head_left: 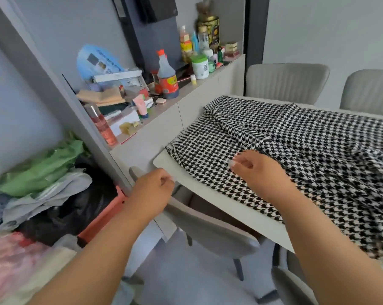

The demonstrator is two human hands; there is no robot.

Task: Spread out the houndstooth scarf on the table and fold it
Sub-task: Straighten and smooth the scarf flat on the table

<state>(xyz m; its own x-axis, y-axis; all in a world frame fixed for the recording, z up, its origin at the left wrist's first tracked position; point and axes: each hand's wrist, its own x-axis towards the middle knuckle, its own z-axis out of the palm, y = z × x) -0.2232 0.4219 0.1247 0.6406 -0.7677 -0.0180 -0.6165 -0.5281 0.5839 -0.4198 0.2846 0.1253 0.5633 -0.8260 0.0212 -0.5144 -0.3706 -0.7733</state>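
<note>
**Two curled hands at the near corner of the table**

The right hand [255, 170] sits in the centre of the frame, fingers curled in over the houndstooth scarf [296, 150], knuckles up; whether it is pinching the cloth or only hovering against it I cannot tell from here. The left hand [152, 190] is lower and to the left, just off the rounded corner of the table [219, 201], curled into a loose fist with nothing in it.

The scarf covers most of the tabletop from centre to the right edge of the frame, lying rumpled rather than flat. One fringed end reaches the table's left edge, and a second fringed end is folded over on top of it (the fringe runs diagonally across the cloth). At lower right the scarf spills over the near edge.

A grey chair [208, 230] is tucked under the table below the hands, and two more stand at the far side, upper right. To the upper left, a ledge [186, 100] is crowded with bottles, among them a dark sauce bottle [167, 78]. A heap of clothes [43, 179] fills the left.
</note>
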